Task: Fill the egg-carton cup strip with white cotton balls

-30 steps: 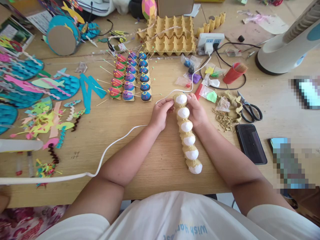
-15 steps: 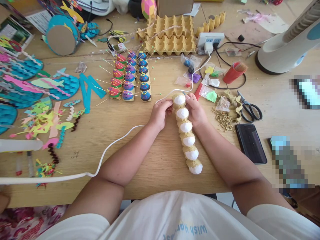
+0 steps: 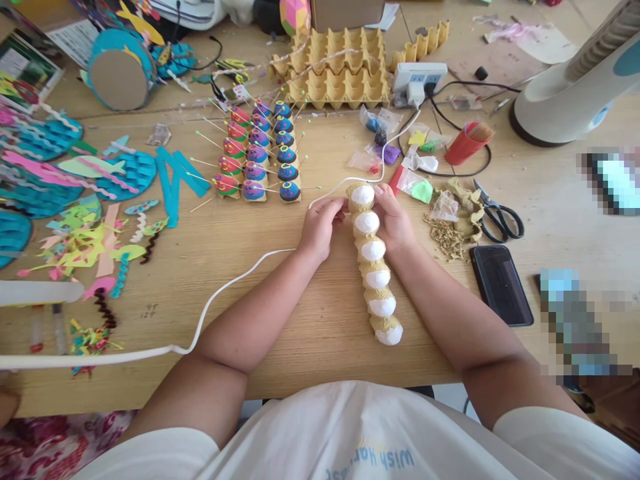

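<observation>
A strip of egg carton [image 3: 367, 239] slants toward me over the table, its row of bumps capped with white clay. At its far end my left hand [image 3: 323, 227] pinches the left side, fingers closed. My right hand [image 3: 395, 220] grips the same end from the right, partly hidden behind the strip. Beyond my left hand stand three painted egg-carton strips: a red and green one [image 3: 233, 147], a purple one [image 3: 256, 152] and a blue one [image 3: 287, 153], with thin bead-tipped sticks poking out.
Right of my hands lie scissors [image 3: 497, 213], a phone [image 3: 501, 285], carton scraps [image 3: 445, 233] and clay packets [image 3: 420, 188]. Egg trays [image 3: 340, 67] and a power strip [image 3: 420, 77] sit at the back. A white cable [image 3: 215, 300] crosses the table; paper cutouts [image 3: 90, 240] cover the left.
The near end of the white-capped strip has risen very slightly in view. Both hands keep their hold at its far end; little else differs beyond a small camera shift.
</observation>
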Demonstrator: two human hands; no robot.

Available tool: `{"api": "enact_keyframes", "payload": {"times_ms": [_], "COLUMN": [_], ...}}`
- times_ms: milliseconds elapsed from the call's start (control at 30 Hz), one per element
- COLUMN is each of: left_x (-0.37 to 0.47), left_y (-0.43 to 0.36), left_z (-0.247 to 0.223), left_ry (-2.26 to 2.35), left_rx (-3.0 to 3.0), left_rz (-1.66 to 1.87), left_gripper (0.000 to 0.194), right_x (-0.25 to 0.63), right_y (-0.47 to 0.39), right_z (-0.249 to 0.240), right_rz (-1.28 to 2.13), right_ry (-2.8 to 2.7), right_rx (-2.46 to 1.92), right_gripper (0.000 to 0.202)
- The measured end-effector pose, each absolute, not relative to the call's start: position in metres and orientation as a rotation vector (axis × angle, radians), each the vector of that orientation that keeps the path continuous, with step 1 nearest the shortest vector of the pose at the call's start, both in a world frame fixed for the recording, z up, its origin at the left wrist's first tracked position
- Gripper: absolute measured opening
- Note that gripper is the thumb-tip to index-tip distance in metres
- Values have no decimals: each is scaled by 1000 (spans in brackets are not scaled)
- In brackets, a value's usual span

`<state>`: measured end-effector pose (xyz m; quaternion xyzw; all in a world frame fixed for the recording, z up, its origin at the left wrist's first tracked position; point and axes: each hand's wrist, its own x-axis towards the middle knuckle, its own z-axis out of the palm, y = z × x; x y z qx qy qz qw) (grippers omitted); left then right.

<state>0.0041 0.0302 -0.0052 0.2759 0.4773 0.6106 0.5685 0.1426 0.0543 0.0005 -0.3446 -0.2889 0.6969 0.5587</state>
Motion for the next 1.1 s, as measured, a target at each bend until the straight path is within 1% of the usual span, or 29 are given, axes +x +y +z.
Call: {"api": "enact_keyframes", "payload": {"times_ms": [167, 367, 667, 933, 1100], "left_x": [5, 5, 1, 0, 1], "left_y": [29, 29, 31, 34, 35], "left_z": [-7, -14, -12, -16, -19], "left_ry": [1085, 1062, 996, 938, 940], "left_rx": [685, 703, 684, 628, 644], "left_rz": [1439, 1472, 1452, 1486, 1532], "left_gripper": [27, 30, 42, 33, 33], "right_x": [142, 140, 139, 140, 140], "right_y": [55, 53, 54, 56, 55], "right_z": [-4, -1, -1, -6, -7], "right_rz": [1683, 1679, 1700, 1722, 1751], "right_ry": [-659, -662, -665, -667, -671], "right_rx": [-734, -749, -736, -699, -670], "right_gripper": [53, 50, 52, 56, 56]}}
